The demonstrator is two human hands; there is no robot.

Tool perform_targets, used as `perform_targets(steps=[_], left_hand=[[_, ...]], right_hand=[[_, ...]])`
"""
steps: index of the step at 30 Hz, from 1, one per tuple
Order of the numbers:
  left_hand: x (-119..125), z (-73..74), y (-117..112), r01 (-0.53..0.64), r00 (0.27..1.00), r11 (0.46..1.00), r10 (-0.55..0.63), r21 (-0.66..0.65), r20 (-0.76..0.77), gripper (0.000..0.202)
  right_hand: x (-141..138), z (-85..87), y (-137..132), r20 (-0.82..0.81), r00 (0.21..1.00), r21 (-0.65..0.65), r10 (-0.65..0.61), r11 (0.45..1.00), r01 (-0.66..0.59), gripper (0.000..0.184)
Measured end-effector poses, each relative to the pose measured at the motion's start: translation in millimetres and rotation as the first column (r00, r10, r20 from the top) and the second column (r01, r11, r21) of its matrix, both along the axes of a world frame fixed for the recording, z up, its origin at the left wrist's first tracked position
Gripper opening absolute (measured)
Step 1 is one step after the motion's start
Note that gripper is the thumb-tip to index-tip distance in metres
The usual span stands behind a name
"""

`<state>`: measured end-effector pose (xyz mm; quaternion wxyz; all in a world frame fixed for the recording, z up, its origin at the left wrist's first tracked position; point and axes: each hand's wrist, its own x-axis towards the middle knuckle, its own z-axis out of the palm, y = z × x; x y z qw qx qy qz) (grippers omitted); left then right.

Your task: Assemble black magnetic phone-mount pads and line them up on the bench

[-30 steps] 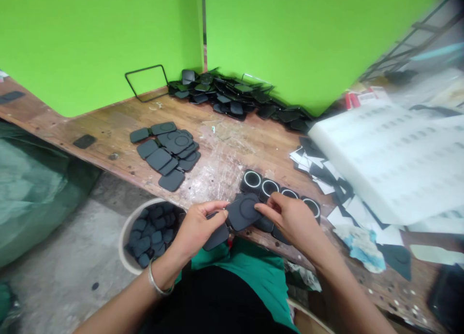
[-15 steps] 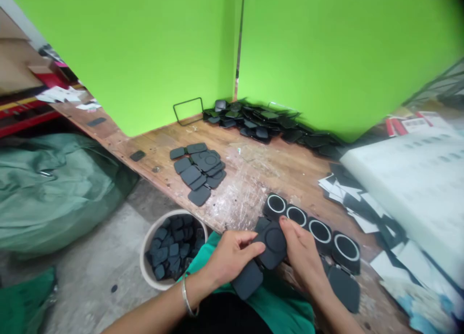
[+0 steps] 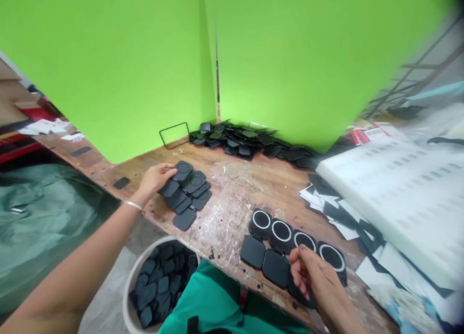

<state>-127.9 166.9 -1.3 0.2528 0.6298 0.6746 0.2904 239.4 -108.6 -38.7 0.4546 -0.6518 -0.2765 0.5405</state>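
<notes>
Checking the black two-panel unit (image 3: 182, 171) at the left hand (image 3: 155, 179): which way does it point?

Ringed face up, ring end toward 1 o'clock. Long axis roughly 1–7. It's at the pile (image 3: 195, 181)'s 10–11 o'clock side, on the table (image 3: 232, 198).

Left hand opening?

Nearly closed. Thumb and fingers pinching the unit from its 9 o'clock side.

Right hand (image 3: 317, 281)?

4 o'clock from the pile, half curled, over the third unit of the ringed row (image 3: 282, 231). Can't tell whether it touches or pinches. Row's ring ends point between 12 and 1.

Bin (image 3: 127, 295)?

7 o'clock from the pile, black pads (image 3: 159, 281) inside.
</notes>
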Motion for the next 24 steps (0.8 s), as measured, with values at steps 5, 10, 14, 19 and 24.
perform_targets(steps=[5,10,14,19,24], left_hand=[[-7,-4.3,15,0.067,0.977,0.997,-0.056,0.043,-0.208,0.033],[15,5.0,-2,0.132,0.944,0.982,-0.082,0.137,-0.321,0.039],[67,0.8,-53,0.385,0.891,0.902,-0.31,0.193,-0.331,0.036],[129,-26.3,-135,0.68,0.733,0.699,-0.64,0.222,-0.231,0.026],[146,-59.0,-162,0.649,0.757,0.686,-0.624,0.329,-0.194,0.022]], right_hand=[[10,-1.2,-1,0.101,0.995,0.019,-0.023,1.0,0.021,0.059],[23,4.5,0,0.237,0.971,0.075,-0.031,0.997,0.013,0.055],[32,9.6,10,0.412,0.911,0.16,0.01,0.984,-0.083,0.043],[44,15.5,37,0.679,0.731,0.216,0.066,0.934,-0.285,0.02],[75,21.1,66,0.887,0.462,0.213,-0.022,0.905,-0.368,0.014]])
